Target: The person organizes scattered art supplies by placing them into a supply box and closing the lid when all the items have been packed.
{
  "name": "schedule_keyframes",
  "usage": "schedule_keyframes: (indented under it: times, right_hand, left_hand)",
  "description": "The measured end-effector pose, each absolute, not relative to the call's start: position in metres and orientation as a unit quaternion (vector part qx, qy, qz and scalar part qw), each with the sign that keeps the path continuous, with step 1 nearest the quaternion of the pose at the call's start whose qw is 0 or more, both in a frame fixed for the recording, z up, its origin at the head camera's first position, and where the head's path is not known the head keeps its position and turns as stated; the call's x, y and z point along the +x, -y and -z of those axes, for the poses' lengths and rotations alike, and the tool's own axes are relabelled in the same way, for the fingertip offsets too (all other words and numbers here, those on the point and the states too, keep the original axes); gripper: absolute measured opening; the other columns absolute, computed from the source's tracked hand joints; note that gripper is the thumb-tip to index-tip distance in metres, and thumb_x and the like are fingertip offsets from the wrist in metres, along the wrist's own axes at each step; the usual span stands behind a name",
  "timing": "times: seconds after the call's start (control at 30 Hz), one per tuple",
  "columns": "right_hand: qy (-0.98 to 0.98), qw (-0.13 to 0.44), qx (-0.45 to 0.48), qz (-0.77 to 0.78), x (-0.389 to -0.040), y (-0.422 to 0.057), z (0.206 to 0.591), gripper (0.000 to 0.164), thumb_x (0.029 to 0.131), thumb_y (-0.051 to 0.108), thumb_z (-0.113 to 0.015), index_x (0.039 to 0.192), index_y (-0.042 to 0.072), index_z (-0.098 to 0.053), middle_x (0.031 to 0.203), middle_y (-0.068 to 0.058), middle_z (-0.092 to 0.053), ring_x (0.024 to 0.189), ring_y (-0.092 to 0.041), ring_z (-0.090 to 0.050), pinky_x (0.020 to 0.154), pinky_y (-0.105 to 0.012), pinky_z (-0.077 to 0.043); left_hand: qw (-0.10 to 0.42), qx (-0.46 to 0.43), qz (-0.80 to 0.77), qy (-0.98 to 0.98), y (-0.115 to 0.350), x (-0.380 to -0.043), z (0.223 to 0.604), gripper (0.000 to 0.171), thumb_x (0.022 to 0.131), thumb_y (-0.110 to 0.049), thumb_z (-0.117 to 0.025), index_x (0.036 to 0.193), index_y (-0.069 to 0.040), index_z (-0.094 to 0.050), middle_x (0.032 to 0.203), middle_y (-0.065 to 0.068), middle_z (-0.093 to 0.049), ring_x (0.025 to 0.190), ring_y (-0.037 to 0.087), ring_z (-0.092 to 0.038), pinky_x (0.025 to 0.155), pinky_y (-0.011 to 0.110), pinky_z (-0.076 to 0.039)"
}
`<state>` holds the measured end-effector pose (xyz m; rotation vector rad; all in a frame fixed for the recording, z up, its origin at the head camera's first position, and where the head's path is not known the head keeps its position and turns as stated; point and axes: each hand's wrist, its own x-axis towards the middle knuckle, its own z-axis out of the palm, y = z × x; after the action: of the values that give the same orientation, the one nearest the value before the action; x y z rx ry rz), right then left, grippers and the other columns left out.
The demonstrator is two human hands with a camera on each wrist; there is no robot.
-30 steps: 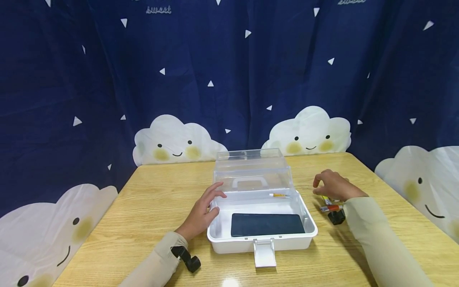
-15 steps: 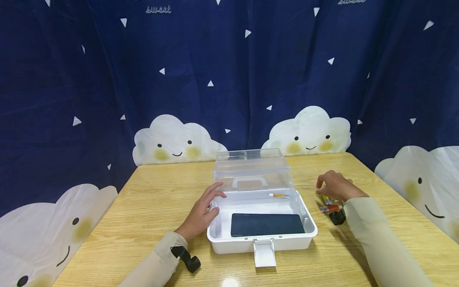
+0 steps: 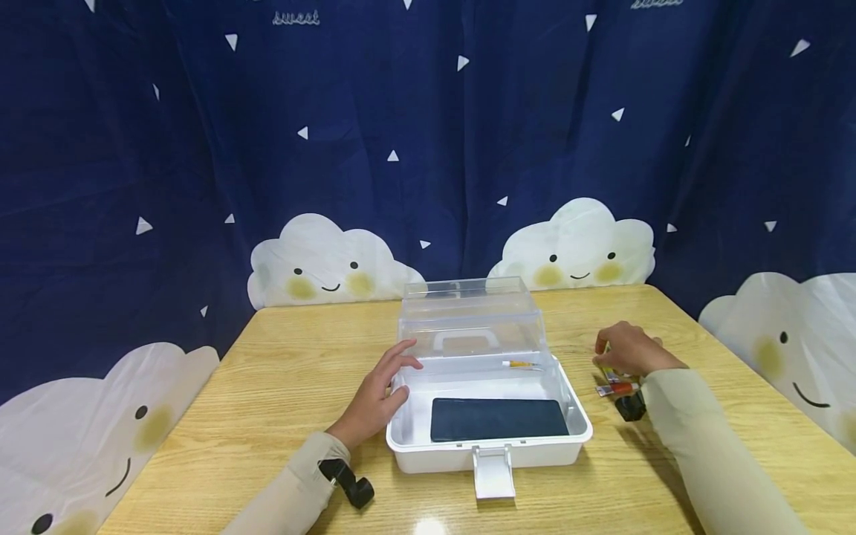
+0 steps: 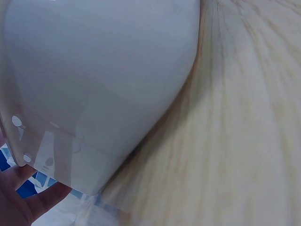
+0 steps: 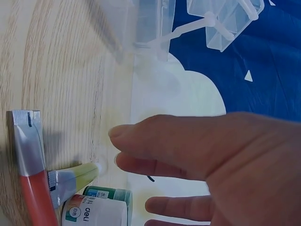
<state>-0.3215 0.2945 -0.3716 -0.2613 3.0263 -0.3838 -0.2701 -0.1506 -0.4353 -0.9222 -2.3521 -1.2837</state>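
A white box (image 3: 528, 455) with its clear lid (image 3: 471, 327) tilted back holds a flat dark rectangular panel (image 3: 498, 420) and a small thing with an orange part (image 3: 518, 364). My left hand (image 3: 373, 401) is at the box's left side, fingers loosely spread over the rim. To the right, my right hand (image 3: 628, 348) hovers above paint tubes, its thumb and index bent towards each other. The right wrist view has a red tube (image 5: 35, 193), a yellow tube (image 5: 77, 179), a white jar (image 5: 96, 212) and a green-labelled jar (image 5: 122, 194) below the fingers. I see nothing pinched.
The wooden table (image 3: 307, 357) extends on both sides of the box. A white latch flap (image 3: 494, 475) hangs from the box's front. Behind the table hangs a dark blue curtain (image 3: 374, 104) printed with clouds.
My right hand has shifted slightly to the right and down over the tubes. The left hand and the box have stayed in place.
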Motion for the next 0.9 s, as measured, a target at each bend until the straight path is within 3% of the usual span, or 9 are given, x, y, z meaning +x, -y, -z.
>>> schedule_keyframes:
  times: [0.67,0.9]
  right_hand:
    - [-0.988,0.059,-0.063,0.129,-0.3224,-0.3018,0.3754,0.016,0.085,0.020,-0.067,0.092,0.006,-0.065,0.081,-0.007,-0.058,0.076,-0.028,-0.053,0.073,-0.071,-0.031]
    - [-0.988,0.053,-0.062,0.129,-0.3226,-0.3016,0.3778,0.012,0.083,0.018,-0.068,0.087,0.007,-0.065,0.079,-0.006,-0.057,0.073,-0.025,-0.051,0.070,-0.061,-0.034]
  left_hand:
    - [0.150,-0.318,0.448,0.822,0.1509,-0.2700,0.4354,0.039,0.085,0.001,-0.050,0.118,-0.018,-0.058,0.154,-0.005,-0.032,0.139,0.020,-0.033,0.096,0.053,-0.041]
    - [0.153,-0.319,0.447,0.821,0.1513,-0.2709,0.4367,0.039,0.085,0.001,-0.050,0.118,-0.018,-0.058,0.153,-0.004,-0.032,0.139,0.023,-0.034,0.095,0.053,-0.042]
